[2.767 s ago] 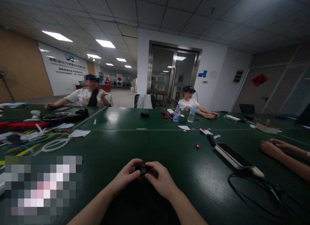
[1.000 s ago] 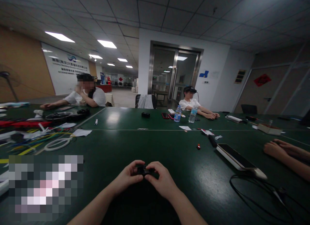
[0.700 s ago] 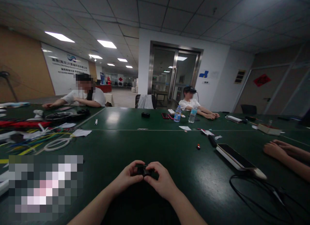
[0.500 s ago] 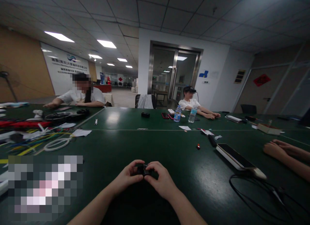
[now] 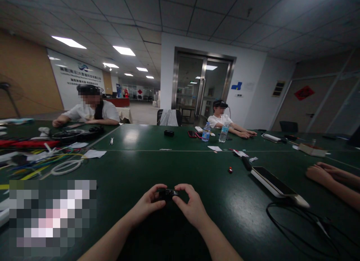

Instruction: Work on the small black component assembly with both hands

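Close to me, just above the green table (image 5: 135,171), a small dark block-like object (image 5: 168,193) with glossy detail is held level; its kind is too dark to make out. My left hand (image 5: 150,201) pinches its left end between thumb and fingers. At the right end, the thumb and index finger of my right hand (image 5: 189,201) grip it, leaving its middle in sight.
Right of me are a phone on a white device (image 5: 274,181), a black cable (image 5: 281,219) and another person's hands (image 5: 323,174). Cables and tools (image 5: 42,156) clutter the left. Further off stand water bottles (image 5: 206,132) and a black box (image 5: 169,133). Two people sit opposite.
My right hand has shifted slightly right and opened its grip wider, so more of the dark object shows. My left hand stays almost still. The person at left has leaned left.
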The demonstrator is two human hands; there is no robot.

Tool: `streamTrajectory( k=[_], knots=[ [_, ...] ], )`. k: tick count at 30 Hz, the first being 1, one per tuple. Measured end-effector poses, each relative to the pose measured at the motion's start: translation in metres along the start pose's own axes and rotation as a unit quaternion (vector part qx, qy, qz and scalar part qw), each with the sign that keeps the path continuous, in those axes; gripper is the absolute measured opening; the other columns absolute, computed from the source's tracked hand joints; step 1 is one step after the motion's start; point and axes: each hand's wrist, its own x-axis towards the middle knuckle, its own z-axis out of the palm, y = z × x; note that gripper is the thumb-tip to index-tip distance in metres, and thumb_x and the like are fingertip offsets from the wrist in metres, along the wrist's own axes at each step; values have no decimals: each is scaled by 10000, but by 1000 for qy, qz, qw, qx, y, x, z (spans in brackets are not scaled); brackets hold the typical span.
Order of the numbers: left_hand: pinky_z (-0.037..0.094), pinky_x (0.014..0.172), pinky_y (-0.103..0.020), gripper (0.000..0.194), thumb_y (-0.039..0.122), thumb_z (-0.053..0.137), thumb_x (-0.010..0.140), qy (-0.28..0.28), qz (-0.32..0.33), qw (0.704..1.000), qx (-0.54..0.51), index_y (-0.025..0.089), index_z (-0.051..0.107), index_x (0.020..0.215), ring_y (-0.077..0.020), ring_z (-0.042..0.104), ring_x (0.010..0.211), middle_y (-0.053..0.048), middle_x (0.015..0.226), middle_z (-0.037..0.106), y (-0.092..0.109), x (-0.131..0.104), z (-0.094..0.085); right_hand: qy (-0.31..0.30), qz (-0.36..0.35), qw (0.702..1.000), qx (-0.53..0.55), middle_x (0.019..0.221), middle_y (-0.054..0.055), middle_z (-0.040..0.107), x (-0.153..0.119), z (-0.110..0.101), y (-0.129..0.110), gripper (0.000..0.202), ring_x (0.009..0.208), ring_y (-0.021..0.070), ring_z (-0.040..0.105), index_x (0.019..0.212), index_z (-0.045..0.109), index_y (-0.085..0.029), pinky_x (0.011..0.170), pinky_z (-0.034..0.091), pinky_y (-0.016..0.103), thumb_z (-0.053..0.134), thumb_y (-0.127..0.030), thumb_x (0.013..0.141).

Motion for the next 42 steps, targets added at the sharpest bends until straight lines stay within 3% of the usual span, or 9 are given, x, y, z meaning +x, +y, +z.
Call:
streamTrajectory(
  k=[22,42],
  knots=[
    [370,903,-399,490,233,645,710,13,4,1000,13,254,417,1144,-220,571,971,-44,1069,614,1,-2,-3,96,28,994,41,988,45,618,8,-23,14,266,957,207,566,1031,573,-217,884,433,394,491,-289,789],
    [384,839,-361,513,247,686,665,13,-9,1000,13,241,440,1115,-204,581,894,-50,1016,623,3,-1,1,83,29,995,37,969,32,607,6,-19,10,247,944,189,566,1011,566,-212,873,441,367,502,-241,775]
  ],
)
